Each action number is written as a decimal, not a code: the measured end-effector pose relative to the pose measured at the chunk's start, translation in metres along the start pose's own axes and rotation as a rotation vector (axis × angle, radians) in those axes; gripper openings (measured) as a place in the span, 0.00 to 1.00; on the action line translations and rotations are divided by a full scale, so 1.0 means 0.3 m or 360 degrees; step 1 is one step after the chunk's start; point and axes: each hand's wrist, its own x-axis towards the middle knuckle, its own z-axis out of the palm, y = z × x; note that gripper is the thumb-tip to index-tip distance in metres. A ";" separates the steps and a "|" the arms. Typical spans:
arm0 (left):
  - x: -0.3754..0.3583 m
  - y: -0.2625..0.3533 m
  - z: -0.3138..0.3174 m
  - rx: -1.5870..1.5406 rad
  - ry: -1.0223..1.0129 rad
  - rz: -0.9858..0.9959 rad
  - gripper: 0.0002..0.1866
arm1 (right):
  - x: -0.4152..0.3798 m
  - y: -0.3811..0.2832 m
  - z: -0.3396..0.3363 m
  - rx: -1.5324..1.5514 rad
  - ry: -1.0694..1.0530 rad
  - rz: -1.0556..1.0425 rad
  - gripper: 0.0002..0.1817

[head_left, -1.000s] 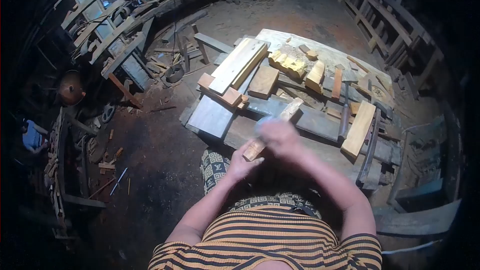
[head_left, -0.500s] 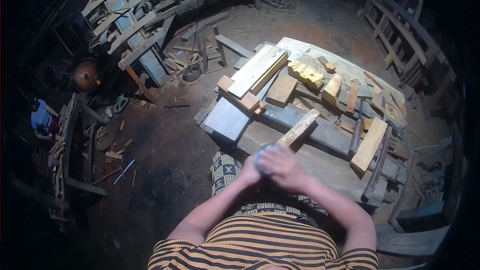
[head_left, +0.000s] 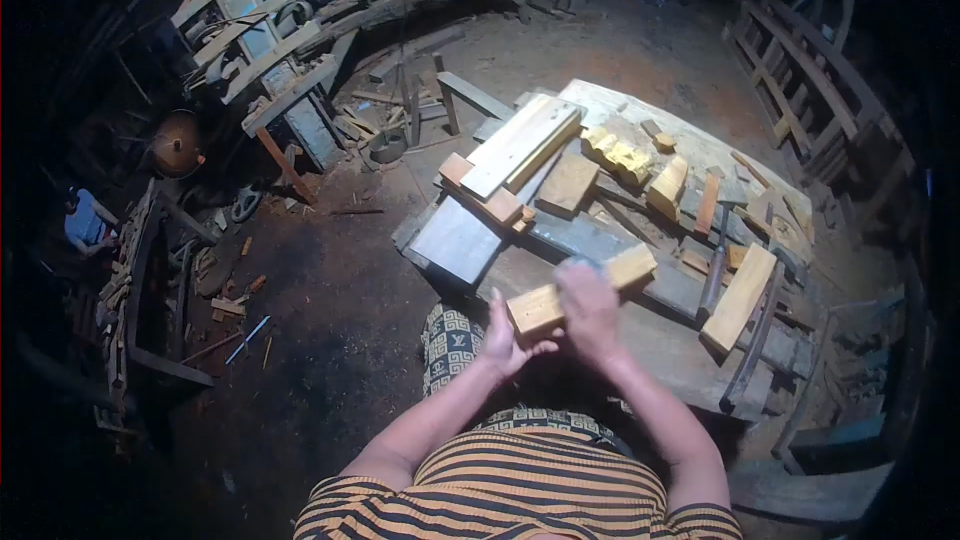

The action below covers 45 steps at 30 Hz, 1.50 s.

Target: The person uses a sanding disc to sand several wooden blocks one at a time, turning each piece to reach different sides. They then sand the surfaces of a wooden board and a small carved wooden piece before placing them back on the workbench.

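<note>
A pale wooden block [head_left: 536,310] lies slanted in front of my body, its far end over the bench edge. My left hand [head_left: 508,343] holds its near end, thumb up along the end and fingers underneath. My right hand [head_left: 588,308] is closed over the middle of the block, slightly blurred. A grey-blue pad [head_left: 592,264] peeks out at its fingertips, pressed against the wood; its exact kind is hard to make out. The wooden bench [head_left: 640,340] stands just beyond my hands.
On the bench lie a long plank [head_left: 522,145], a brown block [head_left: 568,185], yellow carved pieces [head_left: 617,155], a hammer [head_left: 716,265] and another pale block [head_left: 738,298]. Timber racks [head_left: 810,70] stand at right. Two people sit further off at left, near wood scraps [head_left: 228,308].
My right hand has slid forward and right along the block with the grey pad. The block's near end now shows, and my left hand's fingers are more spread.
</note>
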 end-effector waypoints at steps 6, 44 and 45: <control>0.019 -0.015 -0.016 -0.0502 0.0205 -0.0024 0.37 | -0.078 -0.141 0.003 -0.0038 -0.0418 -0.0373 0.22; 0.027 0.005 0.037 -0.0554 0.0537 -0.0427 0.19 | -0.022 0.118 -0.084 -0.0042 -0.0231 -0.0203 0.20; 0.029 0.005 0.035 -0.0551 0.0526 -0.0425 0.19 | 0.005 0.201 -0.105 -0.0098 -0.0118 -0.0042 0.21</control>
